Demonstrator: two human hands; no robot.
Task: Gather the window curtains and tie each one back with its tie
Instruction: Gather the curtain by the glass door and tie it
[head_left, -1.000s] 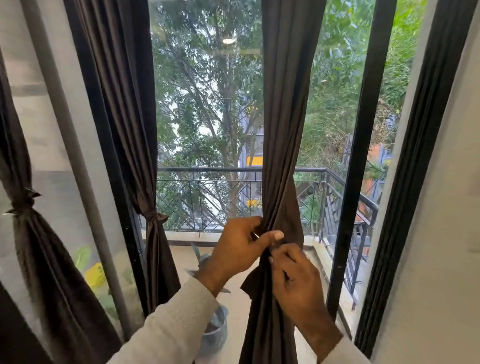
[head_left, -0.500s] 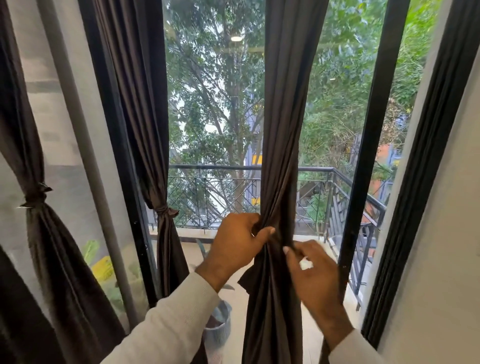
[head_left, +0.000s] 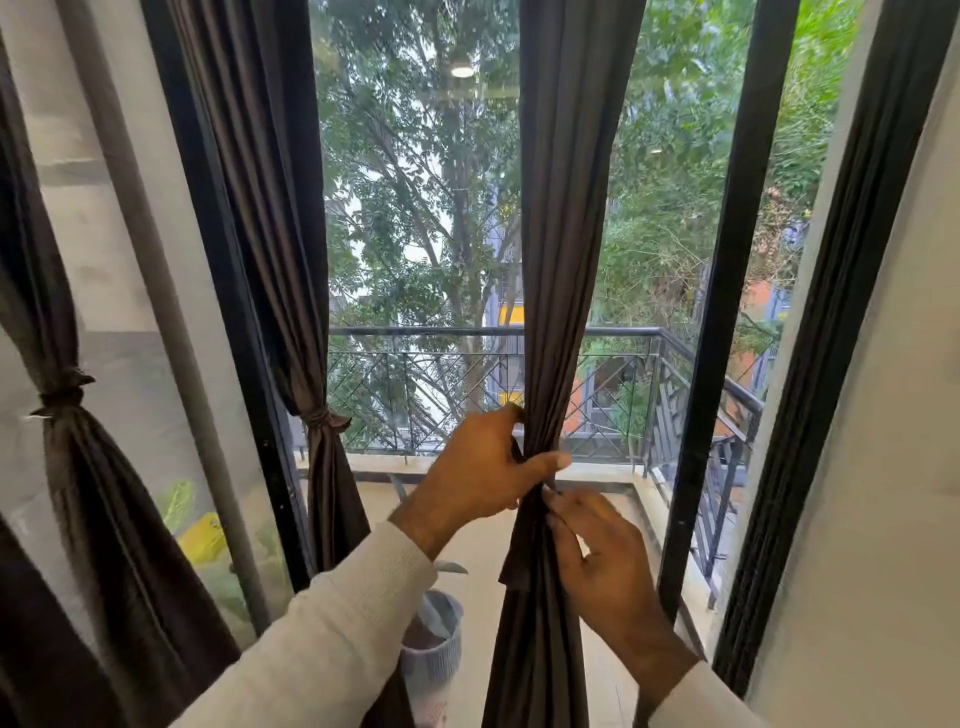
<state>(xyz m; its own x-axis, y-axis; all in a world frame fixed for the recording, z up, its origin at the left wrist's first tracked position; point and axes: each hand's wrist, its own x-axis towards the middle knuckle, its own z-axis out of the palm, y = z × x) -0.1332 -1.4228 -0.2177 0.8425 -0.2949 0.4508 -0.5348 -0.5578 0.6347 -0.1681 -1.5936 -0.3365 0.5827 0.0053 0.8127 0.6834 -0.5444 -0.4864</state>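
Note:
A dark brown curtain (head_left: 563, 218) hangs gathered into a narrow bundle in front of the window's middle. My left hand (head_left: 480, 470) grips the bundle at waist height, thumb across its front. Just below, my right hand (head_left: 597, 556) pinches the fabric or its tie with the fingertips; the tie itself is hard to tell from the folds. Two more dark curtains hang to the left, one (head_left: 270, 218) with a knotted tie (head_left: 319, 418), the other (head_left: 57, 493) with a knotted tie (head_left: 62, 392).
Black window frame posts stand at the left (head_left: 223, 312) and right (head_left: 727, 312) of the pane. A pale wall (head_left: 883, 467) closes the right side. Beyond the glass are a balcony railing (head_left: 649, 332), a small pot (head_left: 434, 654) and trees.
My right hand moved up from the bundle's right side to just under my left thumb. My left hand kept its grip, and the view shifted slightly.

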